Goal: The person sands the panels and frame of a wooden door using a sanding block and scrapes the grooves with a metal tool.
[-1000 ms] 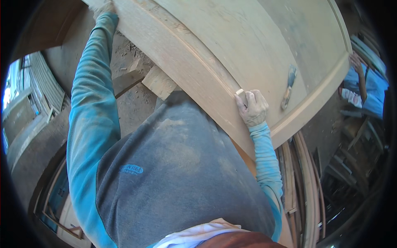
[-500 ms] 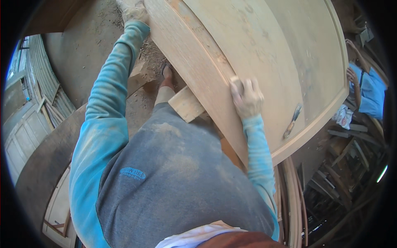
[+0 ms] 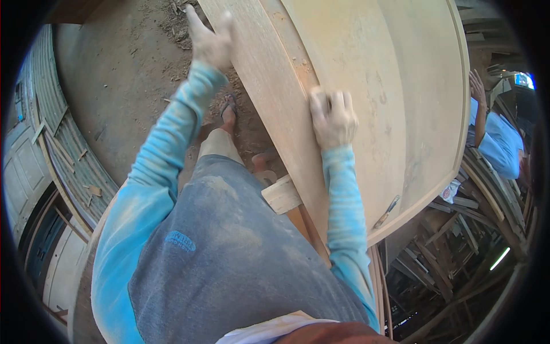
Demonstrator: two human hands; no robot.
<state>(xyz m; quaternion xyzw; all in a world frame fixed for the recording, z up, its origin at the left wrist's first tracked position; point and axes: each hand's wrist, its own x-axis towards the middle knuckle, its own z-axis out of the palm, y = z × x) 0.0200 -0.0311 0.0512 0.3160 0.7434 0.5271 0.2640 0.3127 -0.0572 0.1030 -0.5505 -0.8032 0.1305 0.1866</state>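
A large pale wooden panel point(image 3: 429, 103) with a raised rim lies in front of me, a plank-like border point(image 3: 258, 57) along its left side. My right hand point(image 3: 335, 123) is closed around a small tan block point(image 3: 319, 91), pressed near the inner edge of that border; the block is mostly hidden by the fingers. Wood dust sits in the strip point(image 3: 299, 57) just ahead of it. At the border's outer edge is my left hand point(image 3: 212, 45), thumb and fingers spread, holding nothing. A slim tool with a dark end point(image 3: 387, 212) rests on the panel's near right part.
A wood block point(image 3: 282, 195) juts from under the panel by my thigh. Shavings litter the dirt floor point(image 3: 132, 63) at left. Scrap lumber point(image 3: 441, 252) is piled at right, where a person in a light blue shirt point(image 3: 498, 140) is. Corrugated sheets point(image 3: 69, 149) stand far left.
My left hand has come back nearer along the border, its fingers now spread. My right hand with the block has moved slightly forward and left. The view has shifted.
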